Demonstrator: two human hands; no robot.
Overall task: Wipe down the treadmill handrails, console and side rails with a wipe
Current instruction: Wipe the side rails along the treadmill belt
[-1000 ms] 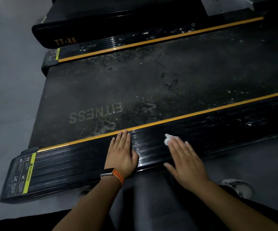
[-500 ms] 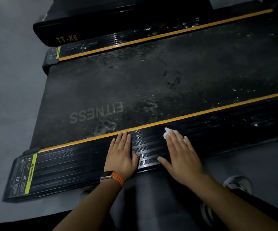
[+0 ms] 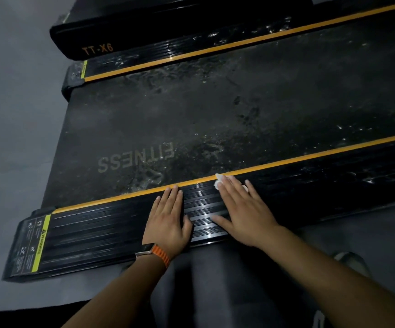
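The near side rail [image 3: 102, 233] of the treadmill is black, ribbed and edged with a yellow stripe. My left hand [image 3: 168, 221] lies flat on it with straight fingers, an orange-strapped watch on the wrist. My right hand [image 3: 241, 209] presses a white wipe [image 3: 219, 179] flat against the rail just right of the left hand. Only a small corner of the wipe shows beyond the fingertips, at the yellow stripe. The far side rail [image 3: 191, 53] runs along the top of the view.
The dusty running belt [image 3: 215, 119] marked FITNESS lies between the two rails. A black frame part labelled TT-X6 [image 3: 97, 49] sits beyond the far rail. Grey floor [image 3: 14, 114] spreads to the left. My dark-trousered knee [image 3: 215, 280] and a shoe [image 3: 347, 259] are below the rail.
My right hand has slid the wipe up across the rail towards the yellow stripe and a little left. My left hand has stayed in place.
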